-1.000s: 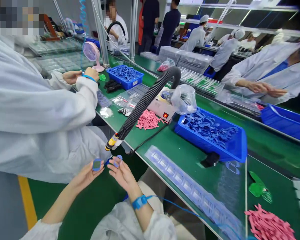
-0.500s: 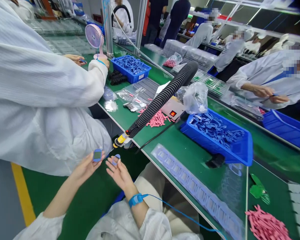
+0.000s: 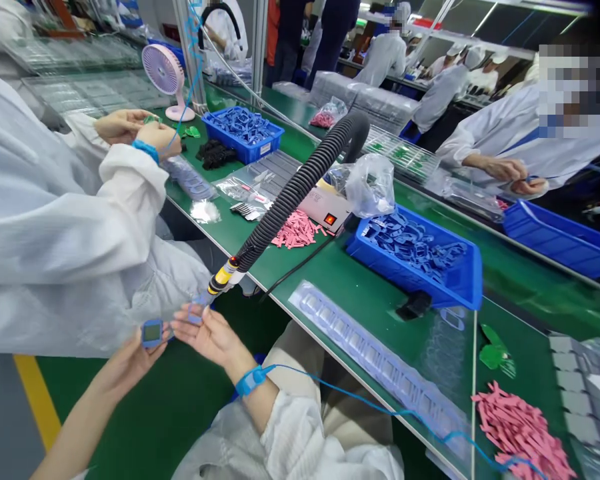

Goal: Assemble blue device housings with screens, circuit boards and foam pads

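Nearest, below the counter edge: left hand [image 3: 130, 353] pinches a small blue square frame with a greenish window [image 3: 153, 331] between thumb and fingertips. Window faces up toward the camera. The piece is close to square, so no clear long axis shows.

Right hand [image 3: 207, 333], palm up, is just beside the left but apart from it. Its fingertips are closed on a small pale-blue frame piece [image 3: 196, 313]. This piece tilts up toward the yellow-tipped nozzle [image 3: 221, 280] of a black corrugated hose [image 3: 300, 187] and sits right under it. It is too small and blurred to read a long axis. A blue wrist strap [image 3: 250, 380] with a trailing cord is on the right wrist.

Progress, as a judgement: the two pieces are separate and not joined. The right-hand piece looks mid-step at the nozzle, while the windowed one waits to the side.

On the green counter [image 3: 360, 293], a clear plastic tray strip of pockets [image 3: 375, 357] lies along the near edge, its long axis parallel to that edge. The pockets seem to hold pale frames. A heap of pink strips [image 3: 525, 433] lies at far right.

Farther on, a blue plastic bin heaped with blue parts [image 3: 460, 287] suggests plenty left. Beyond it is a white box with a lit red switch [image 3: 330, 217].

A co-worker's white sleeve [image 3: 80, 220] is at left.
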The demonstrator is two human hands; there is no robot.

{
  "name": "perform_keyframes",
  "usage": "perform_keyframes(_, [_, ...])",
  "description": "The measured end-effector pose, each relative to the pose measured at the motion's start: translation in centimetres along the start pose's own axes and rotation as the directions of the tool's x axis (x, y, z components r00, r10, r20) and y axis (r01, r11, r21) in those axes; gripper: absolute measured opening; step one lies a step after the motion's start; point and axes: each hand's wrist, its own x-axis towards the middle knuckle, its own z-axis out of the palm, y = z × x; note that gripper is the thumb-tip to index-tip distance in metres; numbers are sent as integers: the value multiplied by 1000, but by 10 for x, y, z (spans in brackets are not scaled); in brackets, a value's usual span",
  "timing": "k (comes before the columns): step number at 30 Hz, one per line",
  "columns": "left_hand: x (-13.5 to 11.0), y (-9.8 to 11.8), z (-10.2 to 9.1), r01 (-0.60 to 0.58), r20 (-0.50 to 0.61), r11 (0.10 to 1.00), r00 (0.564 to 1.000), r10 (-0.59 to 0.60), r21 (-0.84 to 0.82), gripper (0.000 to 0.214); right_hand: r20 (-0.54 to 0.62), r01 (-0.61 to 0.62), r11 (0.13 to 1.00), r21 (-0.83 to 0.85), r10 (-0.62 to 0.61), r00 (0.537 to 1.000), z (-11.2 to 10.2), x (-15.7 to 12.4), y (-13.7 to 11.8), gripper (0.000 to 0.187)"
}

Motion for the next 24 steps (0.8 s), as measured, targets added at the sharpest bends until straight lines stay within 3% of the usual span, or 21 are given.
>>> perform_keyframes(4, [13,3,31,-26,37,999,999,25,22,33,-59,-11,1000,-7,11,998,-18,-37,22,43])
perform_keyframes(7, [13,-10,62,23,90,997,995,-29,68,29,-132,18,1000,-8,-19,991,-30,-82,29,50])
perform_keyframes(11, [-11,-39,99,152,164,978,971,-175,143,22,-169,54,998,-13,-56,984,-23,-141,18,50])
perform_keyframes(14, [-43,-58,122,204,204,965,950,-235,165,15,-212,177,984,-18,-177,961,-8,-178,-4,53])
perform_keyframes(17, [-77,-71,146,241,271,962,925,-267,127,15,-282,359,930,-82,-367,886,7,-210,-35,52])
perform_keyframes(20, [-109,-85,174,273,345,959,895,-283,78,30,-274,523,801,-290,-594,757,17,-240,-66,45])
perform_keyframes(24, [-141,-107,209,368,432,925,822,-372,97,24,-211,590,611,-528,-768,605,20,-271,-95,47])
